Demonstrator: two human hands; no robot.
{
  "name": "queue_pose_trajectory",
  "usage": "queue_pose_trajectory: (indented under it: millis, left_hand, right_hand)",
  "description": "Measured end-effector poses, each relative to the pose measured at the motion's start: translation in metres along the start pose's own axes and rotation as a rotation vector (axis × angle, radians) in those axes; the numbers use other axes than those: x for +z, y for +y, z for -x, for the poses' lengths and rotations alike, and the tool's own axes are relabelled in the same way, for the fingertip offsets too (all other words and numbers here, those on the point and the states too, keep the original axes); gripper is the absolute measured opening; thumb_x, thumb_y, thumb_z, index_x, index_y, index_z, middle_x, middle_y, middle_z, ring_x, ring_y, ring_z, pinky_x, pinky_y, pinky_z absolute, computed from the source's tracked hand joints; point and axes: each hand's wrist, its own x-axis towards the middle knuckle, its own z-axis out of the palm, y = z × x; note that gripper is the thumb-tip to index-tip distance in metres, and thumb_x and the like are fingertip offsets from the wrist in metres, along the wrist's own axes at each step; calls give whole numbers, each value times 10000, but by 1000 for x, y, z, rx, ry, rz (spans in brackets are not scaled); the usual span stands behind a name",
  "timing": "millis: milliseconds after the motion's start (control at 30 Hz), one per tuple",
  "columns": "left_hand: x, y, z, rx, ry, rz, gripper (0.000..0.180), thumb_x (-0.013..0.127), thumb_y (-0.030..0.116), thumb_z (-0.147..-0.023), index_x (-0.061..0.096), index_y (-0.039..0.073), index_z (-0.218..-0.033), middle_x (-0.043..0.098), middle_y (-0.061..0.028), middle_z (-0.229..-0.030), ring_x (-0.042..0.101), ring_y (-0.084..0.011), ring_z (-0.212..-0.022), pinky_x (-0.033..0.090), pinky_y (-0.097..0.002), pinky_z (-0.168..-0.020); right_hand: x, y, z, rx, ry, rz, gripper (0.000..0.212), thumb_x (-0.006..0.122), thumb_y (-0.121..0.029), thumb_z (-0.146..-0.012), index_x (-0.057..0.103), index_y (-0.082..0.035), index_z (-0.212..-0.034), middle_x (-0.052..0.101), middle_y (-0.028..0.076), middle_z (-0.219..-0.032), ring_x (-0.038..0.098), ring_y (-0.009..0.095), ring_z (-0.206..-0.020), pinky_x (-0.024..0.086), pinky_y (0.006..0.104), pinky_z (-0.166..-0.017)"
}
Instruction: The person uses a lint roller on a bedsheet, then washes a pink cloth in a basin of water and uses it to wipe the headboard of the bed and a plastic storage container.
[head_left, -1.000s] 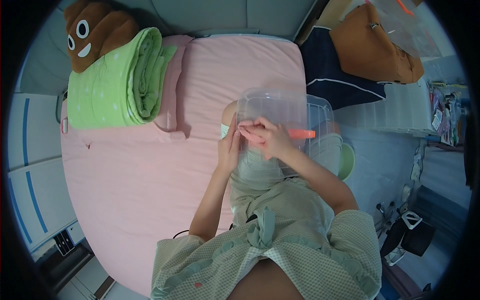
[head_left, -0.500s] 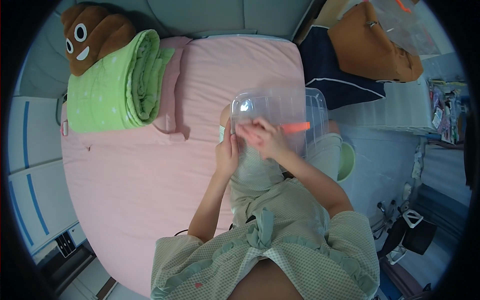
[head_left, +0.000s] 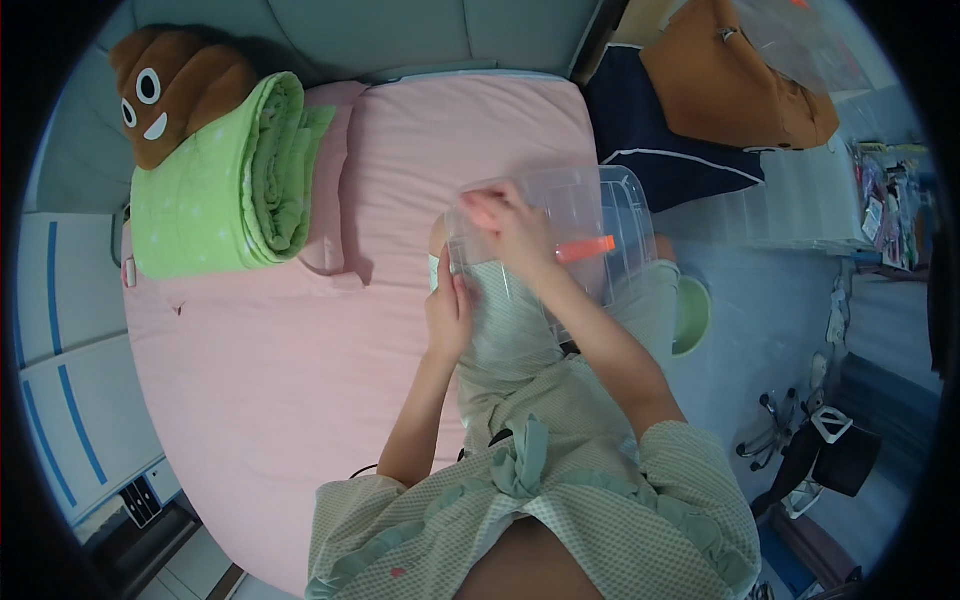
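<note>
On my lap rests a clear plastic box (head_left: 572, 192), its walls see-through. Along its left side my left hand (head_left: 447, 312) grips the edge, fingers pressed against the plastic. My right hand (head_left: 522, 236) is over the far left part of the box, closed round a soft pink cloth (head_left: 479, 209) that touches or nearly touches the plastic. Motion blurs the fingers and the cloth, so its full shape is unclear. A slim orange-red object (head_left: 583, 249) with a brighter orange end shows beside my right wrist, at the box; its kind is unclear.
Beneath me spreads a pink-sheeted bed (head_left: 270, 400). A folded green quilt (head_left: 205, 220) and a brown plush pillow (head_left: 185, 90) lie at the far left. Far right are a navy cushion (head_left: 640, 140) and a brown bag (head_left: 735, 85). A green bucket (head_left: 693, 315) stands on the floor.
My right hand has moved away from my left hand with the pink cloth, toward the box's far edge. My left hand keeps its hold. The whole view has shifted slightly.
</note>
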Motion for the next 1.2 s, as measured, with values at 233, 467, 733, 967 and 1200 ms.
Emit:
queue_pose_trajectory:
  millis: [233,467,733,967,1200]
  left_hand:
    - [-7,-2,5,-32,-1,78,485,341,129,-974,228,33,-1436,591,-72,-665,572,-192,-549,461,-291,-545]
    - [-10,4,1,-76,-22,90,515,398,139,-952,230,54,-1431,582,-81,-643,570,-183,-545,447,-294,-527]
    - [-39,31,-39,-69,-37,-45,628,578,209,-861,275,94,-1399,594,-74,-682,571,-169,-550,437,-294,-513]
    - [-23,48,-139,21,-213,-568,343,564,359,-864,630,147,-1125,671,-81,-848,645,-224,-707,486,-359,-622]
    - [-16,50,-162,312,-436,-830,235,527,299,-868,703,144,-888,683,-95,-853,649,-291,-780,496,-425,-688]
  right_hand:
    - [-7,2,-2,17,-98,72,398,642,-126,-735,626,-229,-1120,557,34,-1081,642,268,-836,541,394,-675]
    - [-18,51,23,94,79,48,434,674,-145,-717,618,-241,-1137,530,43,-1056,630,282,-833,533,424,-687]
    - [2,23,25,6,56,-114,403,641,-112,-741,626,-224,-1128,535,48,-1030,628,272,-803,535,414,-670]
    - [-5,12,34,-52,-11,-134,388,655,-110,-729,660,-222,-1101,541,18,-966,626,228,-783,521,389,-631]
    - [-18,10,36,-86,-10,-155,358,667,-95,-725,680,-195,-1068,552,20,-934,627,231,-745,523,363,-606]
